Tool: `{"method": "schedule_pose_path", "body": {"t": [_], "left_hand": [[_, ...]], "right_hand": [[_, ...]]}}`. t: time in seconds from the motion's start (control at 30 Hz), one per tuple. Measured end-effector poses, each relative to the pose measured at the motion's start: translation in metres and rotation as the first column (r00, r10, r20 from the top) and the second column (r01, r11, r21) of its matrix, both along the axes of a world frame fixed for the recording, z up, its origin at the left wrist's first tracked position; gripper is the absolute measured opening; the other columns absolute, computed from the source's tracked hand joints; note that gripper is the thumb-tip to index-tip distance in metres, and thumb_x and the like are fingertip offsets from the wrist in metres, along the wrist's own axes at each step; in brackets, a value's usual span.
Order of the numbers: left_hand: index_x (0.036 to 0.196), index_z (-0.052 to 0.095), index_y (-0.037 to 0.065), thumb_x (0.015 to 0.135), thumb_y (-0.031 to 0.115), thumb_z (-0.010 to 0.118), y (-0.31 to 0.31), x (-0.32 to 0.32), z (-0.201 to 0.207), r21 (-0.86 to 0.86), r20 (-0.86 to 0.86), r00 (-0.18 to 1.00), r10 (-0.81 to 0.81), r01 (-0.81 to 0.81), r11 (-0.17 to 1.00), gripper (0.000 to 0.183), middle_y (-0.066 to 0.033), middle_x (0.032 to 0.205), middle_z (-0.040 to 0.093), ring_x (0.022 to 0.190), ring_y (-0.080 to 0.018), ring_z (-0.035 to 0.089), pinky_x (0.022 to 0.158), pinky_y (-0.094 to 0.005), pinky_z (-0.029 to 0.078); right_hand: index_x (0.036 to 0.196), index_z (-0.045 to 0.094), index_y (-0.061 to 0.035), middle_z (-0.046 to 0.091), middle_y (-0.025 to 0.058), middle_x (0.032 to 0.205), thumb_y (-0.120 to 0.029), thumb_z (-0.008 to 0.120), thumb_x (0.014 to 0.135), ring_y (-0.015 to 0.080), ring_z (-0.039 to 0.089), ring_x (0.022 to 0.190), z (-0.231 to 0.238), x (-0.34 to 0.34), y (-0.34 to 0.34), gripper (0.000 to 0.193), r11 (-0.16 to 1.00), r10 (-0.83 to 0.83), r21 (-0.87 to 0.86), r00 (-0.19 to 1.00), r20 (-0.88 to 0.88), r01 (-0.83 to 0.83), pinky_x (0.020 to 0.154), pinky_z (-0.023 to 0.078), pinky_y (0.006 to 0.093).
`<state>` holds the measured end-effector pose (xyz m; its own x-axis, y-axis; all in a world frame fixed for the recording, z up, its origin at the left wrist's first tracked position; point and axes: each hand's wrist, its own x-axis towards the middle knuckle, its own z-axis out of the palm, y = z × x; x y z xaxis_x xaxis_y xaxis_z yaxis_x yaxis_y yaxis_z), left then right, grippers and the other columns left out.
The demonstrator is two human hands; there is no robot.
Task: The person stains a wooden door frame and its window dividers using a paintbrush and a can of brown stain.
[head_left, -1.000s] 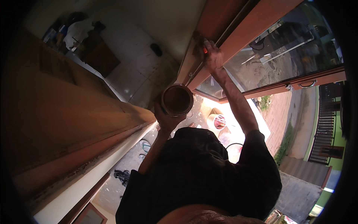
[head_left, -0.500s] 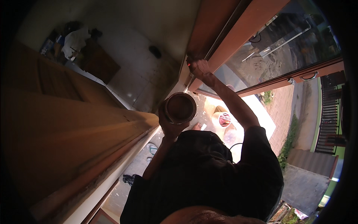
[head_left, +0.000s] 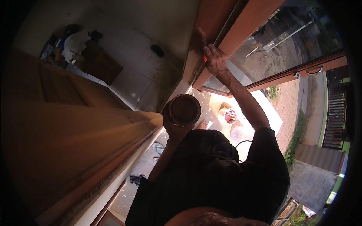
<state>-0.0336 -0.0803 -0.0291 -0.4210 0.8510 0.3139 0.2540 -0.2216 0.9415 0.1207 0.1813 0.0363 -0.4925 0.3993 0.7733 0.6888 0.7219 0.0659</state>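
My left hand (head_left: 174,128) is wrapped round the side of a round paint tin (head_left: 184,110), whose open top faces up and shows dark brown inside. My right arm reaches forward to a reddish-brown door frame (head_left: 215,19). Closed fingers of my right hand (head_left: 216,61) grip a paintbrush (head_left: 205,59), of which only a small orange-red part shows plainly. Its bristles are hard to make out against the dark wood. A pale, shiny streak (head_left: 201,33) lies on the frame just beyond the fingers.
A glazed panel in a reddish-brown frame (head_left: 260,84) stands open on the right. Left of me is a wooden door (head_left: 75,124). On the sunlit floor is a bucket (head_left: 229,116) with reddish contents. Sandals (head_left: 159,149) and a dark cloth (head_left: 136,179) lie lower left.
My right hand has moved right and slightly farther up along the frame, still holding the paintbrush. The tin stays in my left hand, nearly in place. The whole view has shifted slightly.
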Motion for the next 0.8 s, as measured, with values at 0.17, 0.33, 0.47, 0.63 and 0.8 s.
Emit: {"method": "schedule_pose_path", "body": {"t": [0.17, 0.33, 0.47, 0.63, 0.8], "left_hand": [[0.140, 0.044, 0.003, 0.052, 0.016, 0.097, -0.002, 0.001, 0.004, 0.018, 0.046, 0.999, -0.025, 0.024, 1.000, 0.104, -0.0163, 0.132, 0.058, 0.120, -0.0293, 0.060, 0.102, -0.0428, 0.049], [0.137, 0.048, 0.002, 0.058, 0.014, 0.095, 0.003, 0.004, 0.026, 0.057, 0.061, 0.998, -0.030, 0.026, 0.998, 0.093, -0.0160, 0.130, 0.059, 0.119, -0.0286, 0.061, 0.101, -0.0420, 0.050], [0.137, 0.048, 0.003, 0.058, 0.014, 0.095, 0.002, 0.009, 0.033, 0.043, 0.088, 0.996, 0.005, -0.009, 0.999, 0.092, -0.0159, 0.130, 0.059, 0.117, -0.0283, 0.062, 0.100, -0.0420, 0.050], [0.136, 0.048, 0.003, 0.058, 0.015, 0.097, -0.002, 0.005, 0.012, 0.056, 0.065, 0.998, 0.017, -0.021, 0.998, 0.093, -0.0151, 0.129, 0.060, 0.115, -0.0276, 0.063, 0.099, -0.0409, 0.051], [0.137, 0.047, 0.003, 0.057, 0.017, 0.098, -0.002, 0.009, 0.019, 0.019, 0.079, 0.997, 0.016, -0.018, 1.000, 0.095, -0.0147, 0.128, 0.060, 0.114, -0.0280, 0.063, 0.098, -0.0410, 0.052]], "right_hand": [[0.106, 0.067, -0.0074, 0.069, 0.0148, 0.106, -0.004, 0.065, 0.077, 0.0382, 0.069, 0.077, -0.126, -0.003, 0.024, 0.029, 0.874, 0.123, -0.480, 0.990, 0.073, -0.073, 0.063, 0.055, 0.0458], [0.101, 0.063, -0.0094, 0.064, 0.0222, 0.114, -0.012, 0.059, 0.085, 0.0423, 0.068, 0.078, -0.151, -0.012, 0.037, 0.017, 0.861, 0.077, -0.507, 0.994, 0.072, -0.030, 0.066, 0.054, 0.0537], [0.111, 0.065, -0.0091, 0.064, 0.0170, 0.110, -0.011, 0.066, 0.081, 0.0371, 0.070, 0.081, -0.002, -0.022, 0.017, 0.030, 0.971, -0.034, -0.238, 0.999, -0.014, 0.029, 0.068, 0.056, 0.0470], [0.120, 0.066, -0.0081, 0.065, 0.0110, 0.107, -0.008, 0.077, 0.067, 0.0308, 0.069, 0.080, 0.118, -0.003, -0.012, 0.055, 0.990, -0.029, 0.131, 0.988, -0.149, 0.049, 0.067, 0.057, 0.0407], [0.116, 0.065, -0.0042, 0.065, 0.0159, 0.109, -0.004, 0.068, 0.075, 0.0334, 0.070, 0.077, 0.018, -0.013, 0.010, 0.041, 0.997, 0.014, -0.073, 0.998, 0.059, -0.009, 0.063, 0.057, 0.0405]]}}
